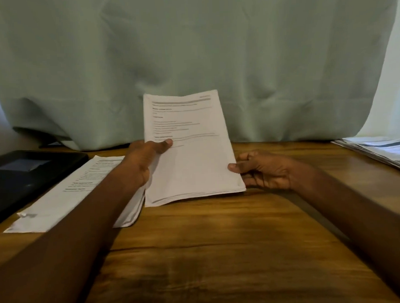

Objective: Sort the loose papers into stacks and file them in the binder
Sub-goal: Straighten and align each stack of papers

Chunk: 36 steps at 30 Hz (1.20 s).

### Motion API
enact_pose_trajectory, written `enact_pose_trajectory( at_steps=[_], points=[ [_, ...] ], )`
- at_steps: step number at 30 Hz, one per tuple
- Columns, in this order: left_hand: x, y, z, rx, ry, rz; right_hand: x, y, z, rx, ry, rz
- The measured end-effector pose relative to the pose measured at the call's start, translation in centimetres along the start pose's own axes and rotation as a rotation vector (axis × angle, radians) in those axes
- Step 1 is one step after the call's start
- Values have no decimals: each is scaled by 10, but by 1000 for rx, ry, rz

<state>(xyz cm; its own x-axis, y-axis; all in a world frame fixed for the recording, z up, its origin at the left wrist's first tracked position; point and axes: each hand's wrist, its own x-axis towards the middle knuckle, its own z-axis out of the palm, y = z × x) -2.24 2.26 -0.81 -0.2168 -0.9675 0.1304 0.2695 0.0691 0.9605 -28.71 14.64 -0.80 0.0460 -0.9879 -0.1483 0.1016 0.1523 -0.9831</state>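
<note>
- Papers in both hands now: I've got the sheaf [190,151] tilted up off the bench [220,252], its lower edge low over the wood or just touching it; I can't tell which.
- Left hand [147,157] pinches the sheaf's left edge, thumb on the printed face, fingers hidden behind.
- Right hand [263,169] grips the lower right corner, thumb on top, fingers curled beneath.
- Sorted stack [66,194] lies flat under my left forearm, overlapping the dark binder [25,173], which is closed, far left.
- Another pile [380,149] sits at the far right edge, well apart.
- To do this step well, I'd read the heading before committing; the print is too blurred for me to make out.
- I'd keep the thumbs light so only the top sheet slides off, not several.
- Square the edges against the bench, I reckon, before laying anything on a stack.
- Risk as I see it: my left forearm dragging the stack beneath it askew.
</note>
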Motion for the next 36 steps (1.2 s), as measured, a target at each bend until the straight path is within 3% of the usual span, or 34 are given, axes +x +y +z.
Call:
enact_pose_trajectory(
  at_steps=[6,10,15,18,24,27,29,32,36],
  points=[
    [8,3,-13,-2,115,32,-6,-4,2,-137,-108,64],
    [7,1,-11,-28,110,39,-11,-7,-4,-162,-159,51],
    [8,1,-13,-25,85,5,-11,-8,-13,37,-253,-15],
    [3,2,-10,-3,-32,-6,-11,-12,-11,196,-347,-61],
    [-16,13,7,14,-257,-105,-7,-9,7,107,56,-176],
    [-35,15,5,203,-333,-198,-3,-7,3,192,174,-230],
    [-52,17,-4,309,-363,-270,1,-5,1,216,208,-243],
    [-69,28,-29,264,-270,-247,9,3,13,233,148,-228],
    [-80,47,-67,262,-131,-200,9,8,44,-24,121,-238]
  ],
)
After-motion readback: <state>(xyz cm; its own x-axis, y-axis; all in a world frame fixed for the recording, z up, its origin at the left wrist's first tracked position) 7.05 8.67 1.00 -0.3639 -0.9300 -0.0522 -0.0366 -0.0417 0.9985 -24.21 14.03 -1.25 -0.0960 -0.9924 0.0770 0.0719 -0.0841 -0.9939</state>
